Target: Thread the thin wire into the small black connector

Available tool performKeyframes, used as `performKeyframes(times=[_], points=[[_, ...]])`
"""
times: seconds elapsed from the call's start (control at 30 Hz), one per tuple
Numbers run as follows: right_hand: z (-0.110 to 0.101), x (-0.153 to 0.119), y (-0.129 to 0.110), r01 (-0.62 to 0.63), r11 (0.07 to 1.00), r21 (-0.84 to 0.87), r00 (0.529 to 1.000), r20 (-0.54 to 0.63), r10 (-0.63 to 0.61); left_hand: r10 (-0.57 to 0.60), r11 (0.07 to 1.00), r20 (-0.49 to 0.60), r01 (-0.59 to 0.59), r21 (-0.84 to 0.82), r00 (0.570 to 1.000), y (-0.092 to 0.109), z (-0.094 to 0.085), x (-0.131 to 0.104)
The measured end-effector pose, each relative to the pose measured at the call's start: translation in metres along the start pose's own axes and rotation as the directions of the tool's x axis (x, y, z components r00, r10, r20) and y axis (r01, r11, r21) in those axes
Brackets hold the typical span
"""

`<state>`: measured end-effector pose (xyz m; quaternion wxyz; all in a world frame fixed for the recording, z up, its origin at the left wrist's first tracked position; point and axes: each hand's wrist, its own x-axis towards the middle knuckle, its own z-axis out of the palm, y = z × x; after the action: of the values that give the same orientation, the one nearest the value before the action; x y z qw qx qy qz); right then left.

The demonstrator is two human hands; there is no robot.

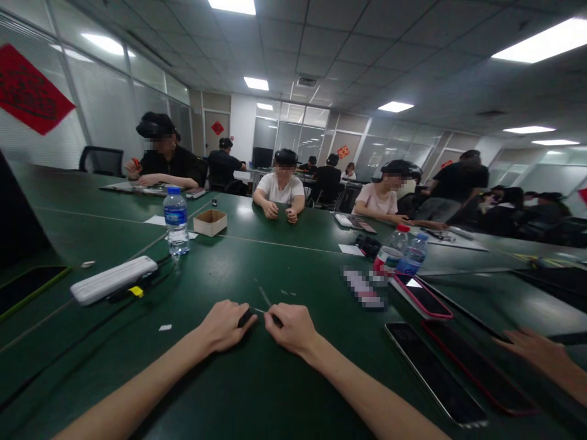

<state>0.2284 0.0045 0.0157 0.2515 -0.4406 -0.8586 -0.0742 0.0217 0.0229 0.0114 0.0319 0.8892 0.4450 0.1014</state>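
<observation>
My left hand (pixel 224 327) rests low over the green table (pixel 220 391), its fingers closed around a small black object (pixel 245 318). Close beside it, my right hand (pixel 293 329) is closed too, with a dark bit showing under the fingers that I cannot make out. A thin pale strip (pixel 259 311) spans the small gap between both hands. Just beyond the fingertips, a clear narrow sliver (pixel 265 296) lies on or near the tabletop. A small white scrap (pixel 165 327) lies to the left of my left forearm.
At left are a white power strip (pixel 114 280), a water bottle (pixel 176 223) and a small open box (pixel 210 222). Several phones, including a black one (pixel 433 373), and two bottles (pixel 413 253) stand or lie at right. Another person's hand (pixel 534 351) reaches in there. People sit opposite.
</observation>
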Motion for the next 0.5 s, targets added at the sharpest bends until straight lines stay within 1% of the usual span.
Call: performKeyframes(times=[0.2,0.5], points=[[-0.0021,0.0005,-0.0019,0.011,1.000,-0.024,1.000,0.009,-0.011,-0.021,1.000,0.012,0.021,0.010,1.000,-0.0026,0.0028,0.0013],[-0.0002,-0.0010,-0.0003,0.006,1.000,-0.012,1.000,0.000,-0.006,-0.006,1.000,0.019,0.005,0.028,1.000,-0.0023,0.0021,0.0009]])
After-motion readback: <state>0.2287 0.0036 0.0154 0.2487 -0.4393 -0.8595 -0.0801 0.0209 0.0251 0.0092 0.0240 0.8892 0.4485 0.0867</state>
